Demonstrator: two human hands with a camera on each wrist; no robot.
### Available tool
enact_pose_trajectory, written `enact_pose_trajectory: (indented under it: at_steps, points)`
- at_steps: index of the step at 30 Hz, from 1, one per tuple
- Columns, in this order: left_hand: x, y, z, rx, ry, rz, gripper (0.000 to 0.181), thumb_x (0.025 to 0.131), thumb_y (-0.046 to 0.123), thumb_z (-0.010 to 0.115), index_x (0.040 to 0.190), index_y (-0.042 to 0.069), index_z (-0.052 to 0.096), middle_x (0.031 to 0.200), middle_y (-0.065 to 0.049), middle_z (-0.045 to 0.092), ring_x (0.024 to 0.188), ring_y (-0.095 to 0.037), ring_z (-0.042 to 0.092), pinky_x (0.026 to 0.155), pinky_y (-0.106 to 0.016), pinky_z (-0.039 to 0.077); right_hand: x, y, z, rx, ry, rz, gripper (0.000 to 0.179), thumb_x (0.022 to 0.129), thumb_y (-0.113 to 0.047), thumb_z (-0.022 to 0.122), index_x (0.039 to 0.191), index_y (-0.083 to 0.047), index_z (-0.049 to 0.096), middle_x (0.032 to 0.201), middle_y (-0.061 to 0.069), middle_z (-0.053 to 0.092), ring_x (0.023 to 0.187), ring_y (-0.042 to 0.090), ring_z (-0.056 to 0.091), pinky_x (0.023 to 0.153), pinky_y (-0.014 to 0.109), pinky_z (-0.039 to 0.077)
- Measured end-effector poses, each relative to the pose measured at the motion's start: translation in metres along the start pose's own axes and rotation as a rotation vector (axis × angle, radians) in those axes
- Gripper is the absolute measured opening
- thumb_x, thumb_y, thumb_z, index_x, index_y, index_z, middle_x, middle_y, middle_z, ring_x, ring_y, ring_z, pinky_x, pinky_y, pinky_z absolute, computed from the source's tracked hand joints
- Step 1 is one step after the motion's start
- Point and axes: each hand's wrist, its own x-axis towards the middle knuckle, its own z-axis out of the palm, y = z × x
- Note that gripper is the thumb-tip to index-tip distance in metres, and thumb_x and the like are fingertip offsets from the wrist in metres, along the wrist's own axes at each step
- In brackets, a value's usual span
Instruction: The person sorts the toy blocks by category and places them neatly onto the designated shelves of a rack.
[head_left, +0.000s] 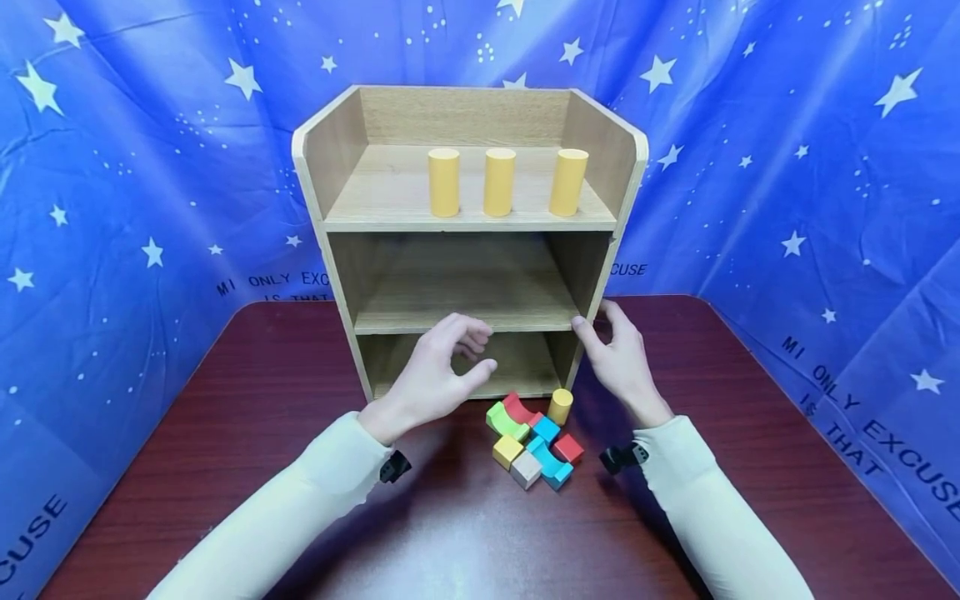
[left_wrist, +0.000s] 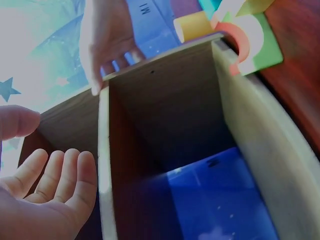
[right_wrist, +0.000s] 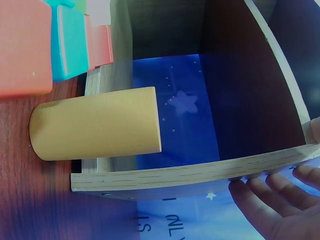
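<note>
A wooden shelf unit [head_left: 471,225] stands upright on the table, with three yellow cylinders [head_left: 498,183] along the front of its top level. My right hand [head_left: 622,362] grips the unit's right side panel, thumb at the front edge beside the middle board and fingers along the outside. In front of the lower opening hovers my left hand [head_left: 431,383], fingers loosely bent and holding nothing. Another yellow cylinder [right_wrist: 95,124] stands on the table by the unit's front right corner, nearest the right hand.
Close to that cylinder lie a red curved block [head_left: 517,409], a green curved block [head_left: 502,422], a blue curved block [head_left: 551,468] and several small cubes, one of them red [head_left: 568,449]. A blue star-patterned curtain [head_left: 165,167] surrounds the dark red table [head_left: 270,400].
</note>
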Motion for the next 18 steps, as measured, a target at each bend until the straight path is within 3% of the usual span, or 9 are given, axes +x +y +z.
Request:
enact_pose_trajectory:
  at_steps: [9,15,18]
  points:
    - [-0.002,-0.011,0.021,-0.006,-0.021,0.000,0.033,0.080,0.006,0.072,0.109,0.006,0.058,0.097,-0.002,0.058,0.085,-0.018,0.060,0.078,-0.027,0.052,0.000,0.000,0.000,-0.012,0.007,0.003,0.042,0.093,-0.038,0.059,0.124,-0.010,0.056,0.109,0.008,0.063,0.100,0.019,0.060,0.080,0.030,0.048]
    - [-0.001,-0.019,0.033,-0.004,-0.055,-0.034,0.033,0.080,0.009,0.073,0.109,0.008,0.058,0.096,0.001,0.058,0.084,-0.012,0.058,0.077,-0.025,0.051,0.001,0.000,0.000,-0.009,0.006,0.004,0.041,0.093,-0.036,0.060,0.123,-0.008,0.056,0.109,0.009,0.063,0.099,0.021,0.060,0.080,0.029,0.048]
    - [-0.001,-0.021,0.037,-0.024,-0.068,-0.044,0.033,0.080,0.010,0.073,0.110,0.007,0.058,0.096,0.000,0.058,0.085,-0.017,0.060,0.077,-0.026,0.051,0.001,-0.001,-0.001,-0.001,0.001,0.007,0.042,0.093,-0.035,0.060,0.123,-0.007,0.056,0.109,0.011,0.063,0.098,0.022,0.060,0.079,0.027,0.047]
